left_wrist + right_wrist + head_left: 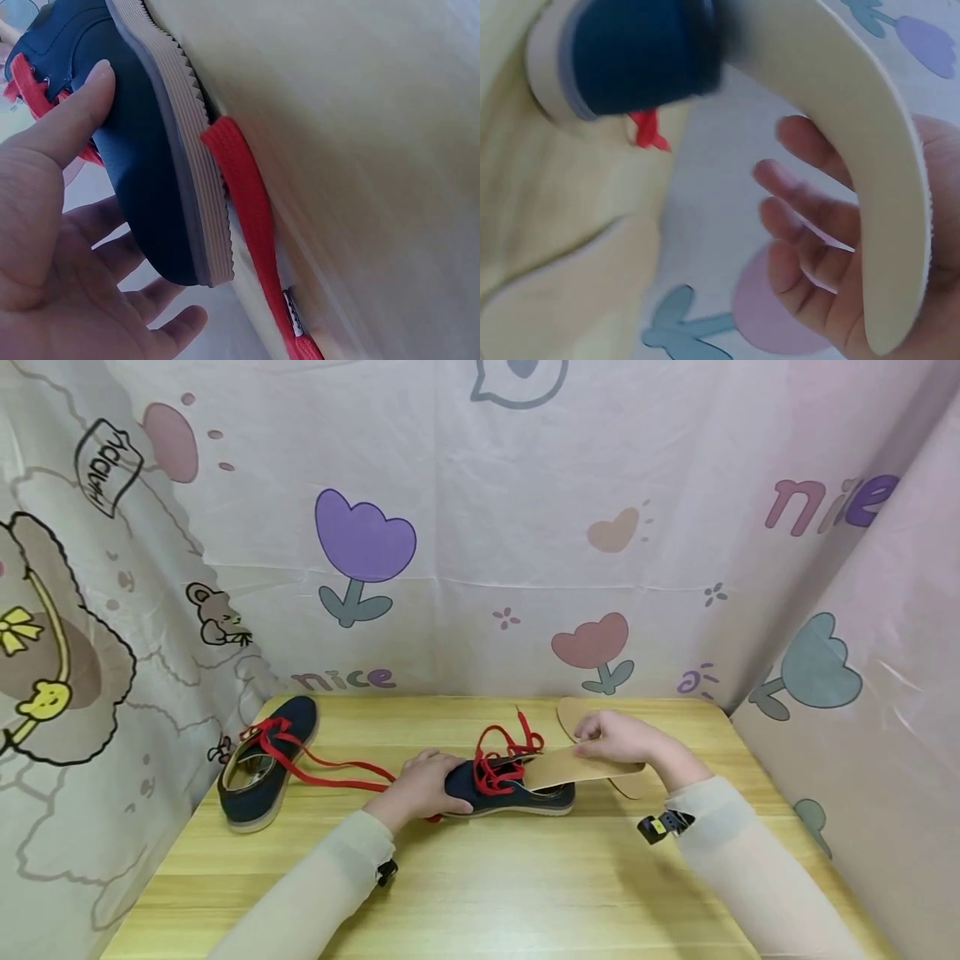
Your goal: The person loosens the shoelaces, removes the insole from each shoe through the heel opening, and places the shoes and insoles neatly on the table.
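A navy shoe (461,783) with loosened red laces (491,768) lies mid-table, toe to the left. My left hand (422,785) grips its toe; in the left wrist view the thumb presses on the upper (139,157) and the fingers are on the far side. My right hand (618,737) holds a tan insole (573,767) by its rear part. The insole's front end is inside the shoe's opening and hidden there. In the right wrist view the insole (877,142) bends in a curve between thumb side and fingers, near the shoe's heel (645,60).
A second insole (628,789) lies flat on the table behind and under the right hand. At the left stands the other navy shoe (243,806), its long red lace (337,782) stretching toward the left hand. A printed curtain (465,552) surrounds the wooden table (525,885).
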A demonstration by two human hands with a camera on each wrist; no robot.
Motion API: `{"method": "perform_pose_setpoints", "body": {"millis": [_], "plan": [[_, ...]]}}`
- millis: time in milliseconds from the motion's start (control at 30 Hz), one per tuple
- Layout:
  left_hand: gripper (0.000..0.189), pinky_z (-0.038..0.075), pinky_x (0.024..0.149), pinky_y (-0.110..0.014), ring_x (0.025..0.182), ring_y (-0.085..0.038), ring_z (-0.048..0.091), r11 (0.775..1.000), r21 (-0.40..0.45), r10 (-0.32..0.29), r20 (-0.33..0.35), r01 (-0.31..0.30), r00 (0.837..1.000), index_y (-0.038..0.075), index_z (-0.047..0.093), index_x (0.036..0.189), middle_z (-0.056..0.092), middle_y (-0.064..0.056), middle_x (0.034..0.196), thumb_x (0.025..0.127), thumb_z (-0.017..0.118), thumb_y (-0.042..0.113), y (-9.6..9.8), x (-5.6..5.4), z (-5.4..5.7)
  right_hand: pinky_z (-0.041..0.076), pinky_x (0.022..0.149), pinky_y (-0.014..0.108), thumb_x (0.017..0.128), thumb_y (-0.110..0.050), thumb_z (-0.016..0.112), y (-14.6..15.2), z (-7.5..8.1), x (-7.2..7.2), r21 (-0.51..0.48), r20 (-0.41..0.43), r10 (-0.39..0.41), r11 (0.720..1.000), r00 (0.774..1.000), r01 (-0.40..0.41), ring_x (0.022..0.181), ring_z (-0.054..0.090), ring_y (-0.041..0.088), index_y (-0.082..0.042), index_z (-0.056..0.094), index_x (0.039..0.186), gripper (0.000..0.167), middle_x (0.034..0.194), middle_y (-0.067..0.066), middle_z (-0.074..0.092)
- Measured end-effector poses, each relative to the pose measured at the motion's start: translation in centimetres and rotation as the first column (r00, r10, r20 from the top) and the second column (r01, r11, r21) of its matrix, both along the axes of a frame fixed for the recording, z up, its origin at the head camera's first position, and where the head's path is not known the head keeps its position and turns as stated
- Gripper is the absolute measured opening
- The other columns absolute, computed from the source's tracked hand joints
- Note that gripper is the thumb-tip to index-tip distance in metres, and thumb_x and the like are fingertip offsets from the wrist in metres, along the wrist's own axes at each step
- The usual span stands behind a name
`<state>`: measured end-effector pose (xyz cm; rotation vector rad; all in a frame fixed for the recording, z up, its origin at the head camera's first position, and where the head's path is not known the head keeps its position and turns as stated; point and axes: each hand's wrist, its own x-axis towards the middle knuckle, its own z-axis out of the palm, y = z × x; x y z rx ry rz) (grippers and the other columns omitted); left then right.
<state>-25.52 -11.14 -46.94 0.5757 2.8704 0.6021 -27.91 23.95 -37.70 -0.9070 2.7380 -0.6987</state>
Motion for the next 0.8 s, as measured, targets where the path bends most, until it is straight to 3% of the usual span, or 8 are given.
{"method": "perform_pose_setpoints", "body": {"millis": [167, 433, 600, 800], "plan": [[0.08, 0.023, 0.114, -0.059, 0.143, -0.04, 0.032, 1.0, 0.011, -0.004, 0.008, 0.004, 1.0, 0.019, 0.055, 0.145, 0.053, -0.007, 0.146, 0.077, 0.083, 0.051, 0.2, 0.1, -0.1, 0.047, 0.098, 0.05, 0.095, -0.019, 0.069, 1.9, 2.0, 0.5, 0.0, 0.038, 0.021, 1.0, 0.999, -0.021, 0.108, 0.063, 0.03, -0.015, 0.049, 0.058, 0.042, 0.108, 0.006, 0.069], [0.081, 0.023, 0.114, -0.059, 0.143, -0.04, 0.032, 1.0, 0.021, 0.0, 0.016, 0.0, 1.0, 0.018, 0.054, 0.145, 0.052, -0.007, 0.147, 0.077, 0.084, 0.05, 0.2, 0.1, -0.2, 0.041, 0.104, 0.057, 0.096, -0.024, 0.068, 4.6, 4.6, 1.4, 0.017, 0.062, -0.063, 0.998, 0.996, 0.062, 0.118, 0.059, 0.036, -0.017, 0.066, 0.067, 0.03, 0.116, 0.012, 0.07], [0.082, 0.023, 0.114, -0.059, 0.143, -0.039, 0.031, 1.0, 0.014, 0.006, 0.024, -0.006, 1.0, 0.017, 0.053, 0.146, 0.052, -0.008, 0.147, 0.077, 0.084, 0.051, 0.1, 0.1, -0.1, 0.039, 0.105, 0.058, 0.096, -0.031, 0.068, 6.1, 4.9, 1.7, -0.005, 0.072, -0.15, 0.988, 0.986, 0.151, 0.125, 0.054, 0.04, -0.018, 0.071, 0.074, 0.026, 0.121, 0.012, 0.068], [0.083, 0.023, 0.115, -0.059, 0.144, -0.04, 0.03, 1.0, 0.02, 0.014, 0.027, -0.014, 1.0, 0.017, 0.052, 0.147, 0.051, -0.007, 0.148, 0.078, 0.083, 0.051, 0.0, 0.1, 0.0, 0.045, 0.098, 0.048, 0.099, -0.034, 0.064, 8.5, 3.6, 1.9, -0.051, 0.023, -0.325, 0.944, 0.945, 0.326, 0.12, 0.058, 0.037, -0.016, 0.076, 0.08, 0.028, 0.124, 0.018, 0.067]]}}
